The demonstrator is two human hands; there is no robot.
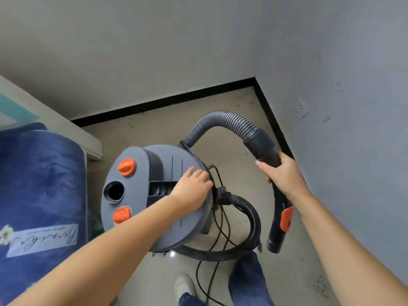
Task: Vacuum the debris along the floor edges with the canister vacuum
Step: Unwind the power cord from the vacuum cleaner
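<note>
While we stand in the corner of the room, our left hand [192,185] rests on the lid of the round grey canister vacuum [154,195] with orange knobs, fingers loosely spread and laid over its right rim. Our right hand [281,171] grips the black curved hose handle [279,199] with an orange slider, fingers wrapped round it. A ribbed grey hose [223,120] arches from the handle toward the canister, which stands on the beige floor [154,129] beside a blue patterned quilt [42,184]. Dark debris specks [240,100] lie along the black skirting [167,102].
</note>
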